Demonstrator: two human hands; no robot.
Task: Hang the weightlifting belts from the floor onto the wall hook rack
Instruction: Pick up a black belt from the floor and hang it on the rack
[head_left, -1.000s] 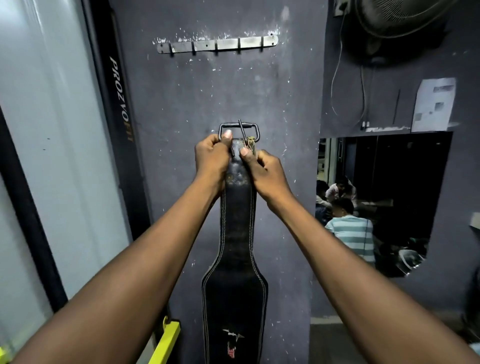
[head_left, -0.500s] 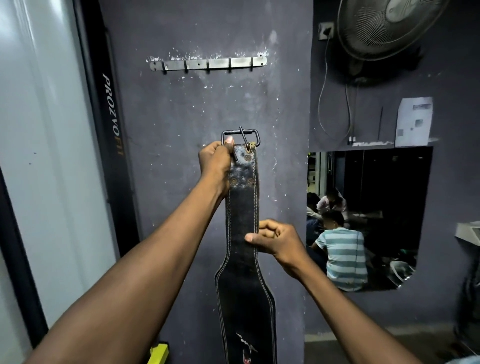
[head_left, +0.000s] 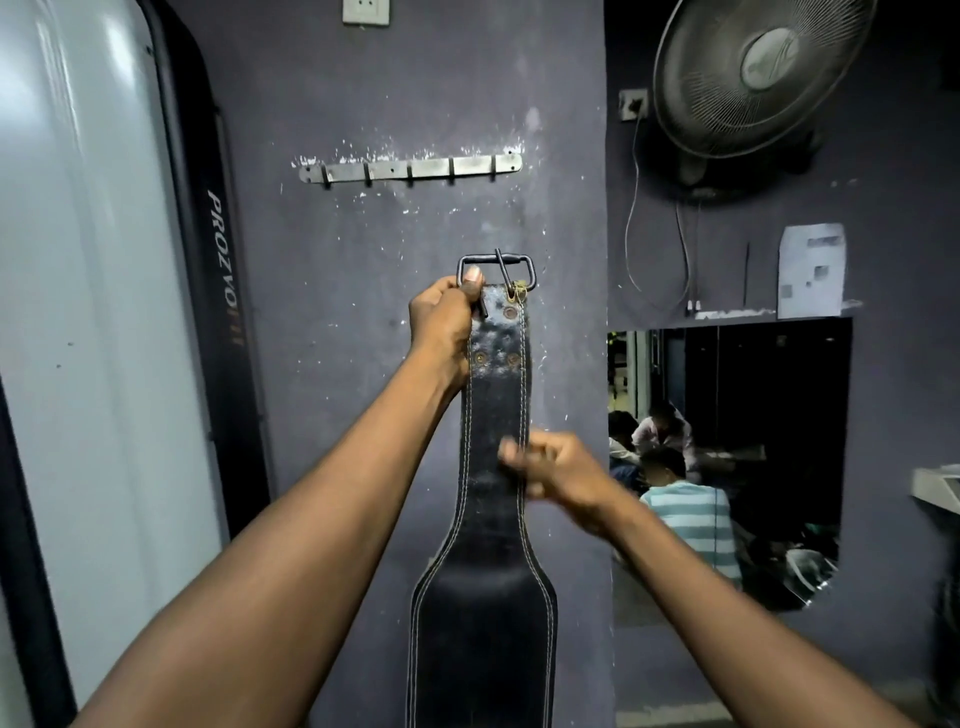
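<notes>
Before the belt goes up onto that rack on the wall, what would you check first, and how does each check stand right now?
1. Hook rack free of other items: ok, all its hooks look bare.
2. Buckle on top and clear to catch a hook: ok, its frame stands above the strap.
3. Left hand firm on the belt by the buckle: ok.
4. Right hand steadying the strap: cannot tell, it is blurred at the strap's edge.
5. Buckle level with the hooks: not ok, it is well below the rack.
6. Belt hanging straight: ok.
</notes>
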